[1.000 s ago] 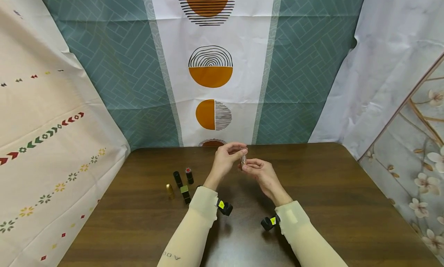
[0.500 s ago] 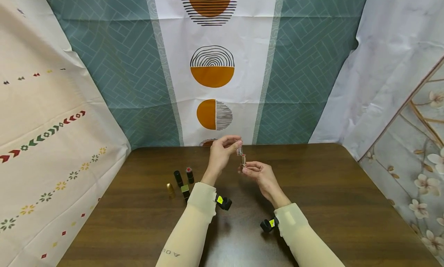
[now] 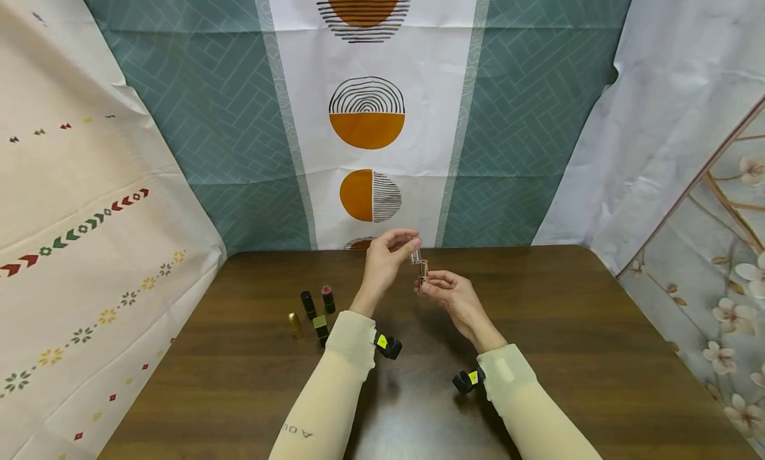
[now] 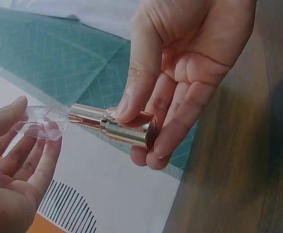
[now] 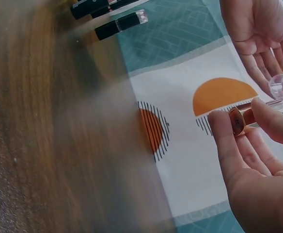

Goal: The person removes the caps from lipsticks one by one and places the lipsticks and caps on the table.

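Observation:
In the head view my left hand [image 3: 385,264] pinches a clear lipstick cap [image 3: 416,255] between thumb and fingers. Just below it, my right hand [image 3: 457,301] holds a shiny gold lipstick tube [image 3: 424,275] upright by its lower part. The cap is off the tube and very near its top end; whether the two touch, I cannot tell. The left wrist view shows the clear cap [image 4: 43,121] in line with the gold tube [image 4: 112,124], the right thumb pressing the tube's side. In the right wrist view the tube's flat base [image 5: 237,121] faces the camera.
On the brown wooden table [image 3: 568,354], left of the arms, stand a black tube [image 3: 308,305], a black lipstick with a red-patterned top [image 3: 328,299], a gold bullet-shaped tube [image 3: 295,324] and a black tube with a gold-green top [image 3: 320,327]. Patterned cloths hang behind.
A second ago the clear cap sat over the gold tube. The left hand has since lifted it up and off; in the last half second both hands have shifted only slightly.

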`<state>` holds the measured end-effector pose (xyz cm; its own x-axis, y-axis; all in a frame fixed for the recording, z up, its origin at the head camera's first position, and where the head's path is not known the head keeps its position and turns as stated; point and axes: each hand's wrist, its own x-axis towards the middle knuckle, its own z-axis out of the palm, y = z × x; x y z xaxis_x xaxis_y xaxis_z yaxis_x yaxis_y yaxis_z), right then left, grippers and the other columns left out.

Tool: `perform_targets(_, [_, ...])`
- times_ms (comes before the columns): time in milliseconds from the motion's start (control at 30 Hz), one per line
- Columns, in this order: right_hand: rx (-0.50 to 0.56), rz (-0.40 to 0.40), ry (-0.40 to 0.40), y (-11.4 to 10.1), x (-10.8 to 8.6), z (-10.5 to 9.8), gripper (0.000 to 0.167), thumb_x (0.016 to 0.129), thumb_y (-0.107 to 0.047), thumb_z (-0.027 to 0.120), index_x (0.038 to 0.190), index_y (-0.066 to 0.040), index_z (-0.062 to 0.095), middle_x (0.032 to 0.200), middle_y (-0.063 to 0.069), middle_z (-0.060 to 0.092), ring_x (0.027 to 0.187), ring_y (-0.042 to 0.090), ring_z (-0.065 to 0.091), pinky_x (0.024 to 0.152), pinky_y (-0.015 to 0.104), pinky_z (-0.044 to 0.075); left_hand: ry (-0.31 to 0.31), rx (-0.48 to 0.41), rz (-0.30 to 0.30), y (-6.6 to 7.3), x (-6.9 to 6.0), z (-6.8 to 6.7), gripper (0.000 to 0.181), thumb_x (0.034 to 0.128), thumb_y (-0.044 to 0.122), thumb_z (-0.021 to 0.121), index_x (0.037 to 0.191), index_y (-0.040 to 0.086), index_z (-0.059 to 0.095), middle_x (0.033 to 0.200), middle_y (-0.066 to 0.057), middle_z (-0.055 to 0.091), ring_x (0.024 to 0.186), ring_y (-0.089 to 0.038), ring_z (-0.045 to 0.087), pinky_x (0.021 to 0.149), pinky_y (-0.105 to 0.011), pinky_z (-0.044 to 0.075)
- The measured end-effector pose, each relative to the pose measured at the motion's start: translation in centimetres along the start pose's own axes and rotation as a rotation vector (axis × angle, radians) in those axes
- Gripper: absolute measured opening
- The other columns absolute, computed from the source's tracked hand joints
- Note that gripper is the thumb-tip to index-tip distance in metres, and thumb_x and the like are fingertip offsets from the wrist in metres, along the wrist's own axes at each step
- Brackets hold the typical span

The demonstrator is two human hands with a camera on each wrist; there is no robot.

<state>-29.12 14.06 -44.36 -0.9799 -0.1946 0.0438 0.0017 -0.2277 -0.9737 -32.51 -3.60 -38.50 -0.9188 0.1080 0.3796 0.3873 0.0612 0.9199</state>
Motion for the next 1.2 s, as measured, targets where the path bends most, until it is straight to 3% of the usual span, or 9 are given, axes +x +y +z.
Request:
perform_targets(100, [0.005, 0.003, 0.006, -0.3, 0.0, -0.2, 0.035, 0.100, 0.001, 0.066, 0.132, 0.011, 0.057, 0.107, 0.008, 0.076, 0.099, 0.018, 0.075, 0.109, 0.053, 0.046, 0.000, 0.004, 0.002, 0.1, 0.0, 0.0, 0.027, 0.0976, 0.020, 0.076, 0.120, 0.004, 0.075, 0.110, -0.010, 0.076, 0.096, -0.018, 0.069, 0.081, -0.026, 0.055])
perform_targets(267, [0.028, -0.004, 0.006, -0.8, 0.1, -0.5, 0.038, 0.101, 0.003, 0.065, 0.135, 0.014, 0.053, 0.106, 0.008, 0.076, 0.099, 0.018, 0.075, 0.109, 0.054, 0.045, 0.004, 0.022, 0.002, -0.1, -0.1, 0.2, 0.024, 0.0975, 0.019, 0.076, 0.118, 0.006, 0.075, 0.110, -0.011, 0.075, 0.097, -0.020, 0.069, 0.084, -0.033, 0.057])
perform_targets(567, [-0.006, -0.038, 0.012, -1.3, 0.1, -2.2, 0.039, 0.101, 0.001, 0.064, 0.135, 0.015, 0.052, 0.107, 0.005, 0.077, 0.100, 0.017, 0.074, 0.103, 0.043, 0.054, -0.025, 0.036, 0.004, -0.9, -0.6, 1.1, 0.026, 0.0984, 0.020, 0.075, 0.119, 0.005, 0.075, 0.112, -0.012, 0.076, 0.102, -0.023, 0.069, 0.079, -0.028, 0.055])
perform_targets(800, [-0.060, -0.051, 0.038, -1.5, 0.1, -3.6, 0.035, 0.101, -0.002, 0.066, 0.132, 0.011, 0.057, 0.109, 0.006, 0.078, 0.101, 0.015, 0.072, 0.103, 0.041, 0.052, -0.053, 0.059, -0.022, -2.3, -0.9, 2.0, 0.027, 0.0976, 0.020, 0.076, 0.120, 0.005, 0.075, 0.109, -0.011, 0.076, 0.098, -0.022, 0.070, 0.085, -0.044, 0.058])
perform_targets(1000, [-0.075, -0.051, 0.045, -1.5, 0.0, -4.4, 0.029, 0.100, -0.001, 0.067, 0.127, 0.006, 0.061, 0.109, 0.007, 0.078, 0.100, 0.015, 0.072, 0.098, 0.039, 0.054, -0.071, 0.075, -0.039, -3.3, -1.2, 2.9, 0.023, 0.0966, 0.018, 0.077, 0.117, 0.006, 0.076, 0.106, -0.011, 0.077, 0.093, -0.020, 0.072, 0.075, -0.031, 0.057])
perform_targets(1200, [-0.100, -0.046, 0.072, -1.5, 0.1, -5.3, 0.028, 0.101, 0.000, 0.065, 0.127, 0.010, 0.061, 0.102, -0.001, 0.076, 0.093, 0.011, 0.071, 0.092, 0.035, 0.057, -0.107, 0.087, -0.071, -4.2, -1.3, 3.7, 0.027, 0.0964, 0.018, 0.077, 0.120, 0.005, 0.075, 0.109, -0.009, 0.078, 0.092, -0.020, 0.073, 0.076, -0.032, 0.059])
